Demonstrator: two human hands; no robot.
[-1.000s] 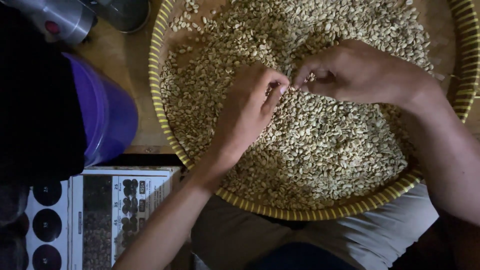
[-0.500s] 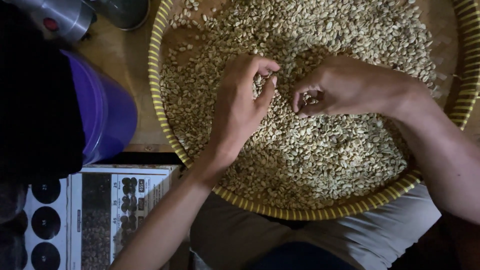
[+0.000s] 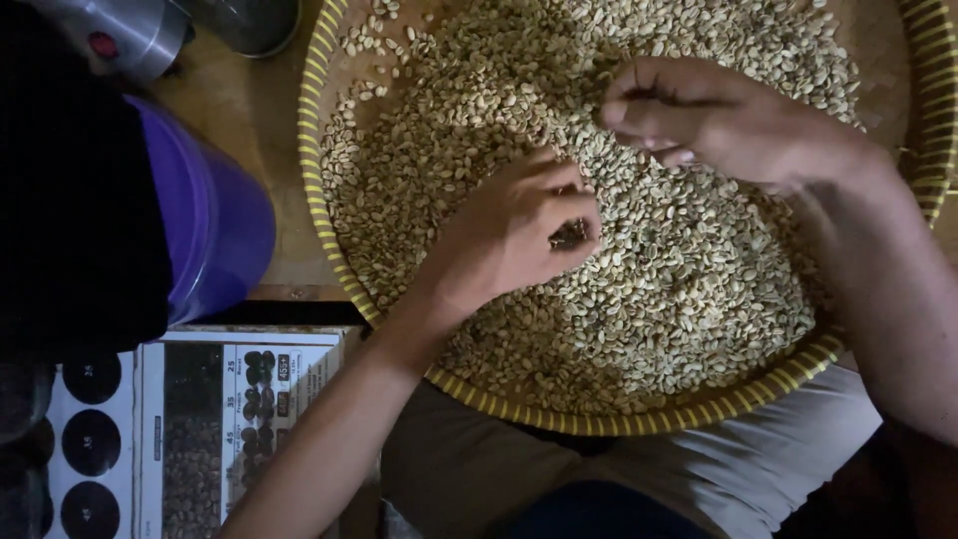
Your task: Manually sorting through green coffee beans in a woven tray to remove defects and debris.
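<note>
Pale green coffee beans (image 3: 639, 289) fill the round woven tray (image 3: 559, 423) on the lap, spread thin for picking: left hand (image 3: 514, 235) pinches dark beans, right hand (image 3: 699, 115) curls loosely closed above the far edge.

1. A coffee-sorting workroom: a wide woven tray (image 3: 317, 180) heaped with pale green beans (image 3: 659, 289).
2. A printed bean chart (image 3: 230, 419) lies beside it.
3. A purple tub (image 3: 215, 225) and steel canister (image 3: 120, 35) stand on the wooden floor (image 3: 244, 110).
</note>
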